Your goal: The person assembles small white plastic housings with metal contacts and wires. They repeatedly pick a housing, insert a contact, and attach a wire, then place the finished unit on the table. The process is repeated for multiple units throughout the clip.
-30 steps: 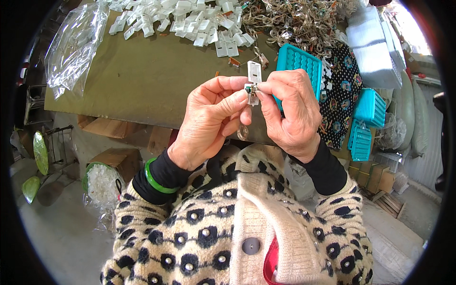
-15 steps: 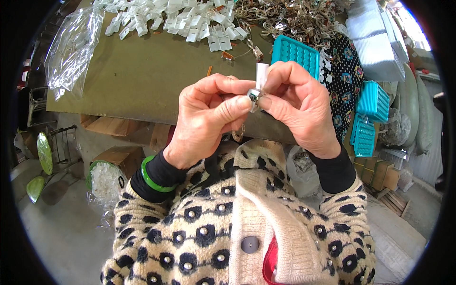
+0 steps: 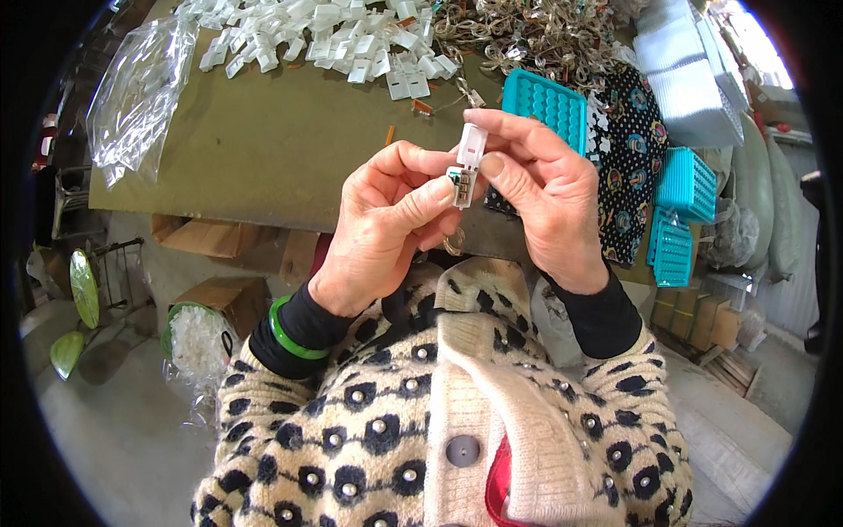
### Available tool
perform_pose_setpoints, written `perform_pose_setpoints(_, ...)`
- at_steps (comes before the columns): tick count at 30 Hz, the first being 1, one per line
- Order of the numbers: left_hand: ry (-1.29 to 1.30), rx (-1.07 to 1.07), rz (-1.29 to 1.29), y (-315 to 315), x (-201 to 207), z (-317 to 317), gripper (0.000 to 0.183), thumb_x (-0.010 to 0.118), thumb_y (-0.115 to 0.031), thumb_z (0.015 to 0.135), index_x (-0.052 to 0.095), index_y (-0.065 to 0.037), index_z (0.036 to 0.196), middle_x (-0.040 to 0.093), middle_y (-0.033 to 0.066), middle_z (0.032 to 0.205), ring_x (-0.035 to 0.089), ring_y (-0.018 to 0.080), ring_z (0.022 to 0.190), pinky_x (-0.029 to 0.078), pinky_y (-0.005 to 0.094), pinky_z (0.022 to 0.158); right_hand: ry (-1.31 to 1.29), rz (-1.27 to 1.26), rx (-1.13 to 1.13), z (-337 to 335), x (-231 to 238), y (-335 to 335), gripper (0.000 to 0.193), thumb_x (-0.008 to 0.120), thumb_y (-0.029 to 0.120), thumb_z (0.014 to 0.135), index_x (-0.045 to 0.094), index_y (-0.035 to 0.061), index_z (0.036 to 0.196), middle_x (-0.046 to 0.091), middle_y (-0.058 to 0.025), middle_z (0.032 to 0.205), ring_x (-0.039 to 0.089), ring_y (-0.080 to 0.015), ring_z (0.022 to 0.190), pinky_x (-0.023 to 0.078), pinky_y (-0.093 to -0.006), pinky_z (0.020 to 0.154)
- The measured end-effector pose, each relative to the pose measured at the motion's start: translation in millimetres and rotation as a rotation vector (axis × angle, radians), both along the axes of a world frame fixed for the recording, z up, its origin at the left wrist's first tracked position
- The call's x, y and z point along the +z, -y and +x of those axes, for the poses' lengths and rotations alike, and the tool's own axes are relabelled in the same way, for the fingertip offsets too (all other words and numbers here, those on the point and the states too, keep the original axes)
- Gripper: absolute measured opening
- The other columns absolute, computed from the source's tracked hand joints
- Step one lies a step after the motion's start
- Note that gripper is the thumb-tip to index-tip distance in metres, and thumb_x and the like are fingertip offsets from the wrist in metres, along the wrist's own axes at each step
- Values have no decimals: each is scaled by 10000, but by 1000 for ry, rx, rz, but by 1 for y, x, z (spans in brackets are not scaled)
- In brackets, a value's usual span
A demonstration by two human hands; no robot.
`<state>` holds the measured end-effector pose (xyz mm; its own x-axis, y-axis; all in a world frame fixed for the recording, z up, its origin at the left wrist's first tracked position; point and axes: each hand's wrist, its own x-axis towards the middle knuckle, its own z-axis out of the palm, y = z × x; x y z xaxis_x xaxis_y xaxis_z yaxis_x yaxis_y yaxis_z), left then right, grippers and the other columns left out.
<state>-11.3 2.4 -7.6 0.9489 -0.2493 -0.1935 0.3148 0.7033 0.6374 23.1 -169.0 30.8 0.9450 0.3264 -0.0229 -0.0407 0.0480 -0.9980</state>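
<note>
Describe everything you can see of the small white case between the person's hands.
The small white case looks like plastic, hinged in two halves, and stands open. Its lid, with a small slot, points away from the person; the base lies nearer, showing a bit of green and metallic-looking parts inside. It is held up above the table's near edge, tilted slightly. The left hand pinches the base; the right hand has its index finger at the lid's top.
</note>
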Motion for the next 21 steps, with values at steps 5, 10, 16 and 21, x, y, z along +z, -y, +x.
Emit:
perform_pose_setpoints(5, -10, -29, -84, -4, -3, 1, 187, 654, -142, 940, 598, -56, 1096, 687, 150, 961, 654, 166, 721, 420, 213, 508, 194, -161, -134, -1, -1, -6, 222, 661, 20, 919, 652, -21, 1136, 702, -64, 999, 666, -97, 875, 538, -222, 786)
perform_pose_setpoints(10, -31, -59, -124, -8, -4, 1, 196, 661, -137, 934, 592, -56, 1099, 689, 136, 969, 690, 193, 788, 440, 207, 520, 222, -120, -182, -3, -2, -12, 169, 676, -2, 898, 654, -26, 1064, 704, -76, 954, 675, -101, 840, 550, -223, 741)
perform_pose_setpoints(16, 74, 21, -137, -3, -8, -4, 219, 705, -50, 889, 595, -39, 1078, 681, 90, 1006, 665, 146, 867, 500, 228, 640, 537, -112, -187, -3, -8, -18, 128, 683, -52, 860, 646, -20, 979, 706, -97, 901, 693, -147, 784, 560, -255, 664)
perform_pose_setpoints(21, 111, 105, -250, 3, -13, -2, 214, 714, -14, 872, 595, -22, 1050, 672, 76, 1029, 640, 135, 943, 518, 300, 891, 809, -97, -96, 7, -16, -27, 164, 643, -120, 820, 639, -18, 949, 679, -145, 894, 684, -212, 787, 544, -272, 680)
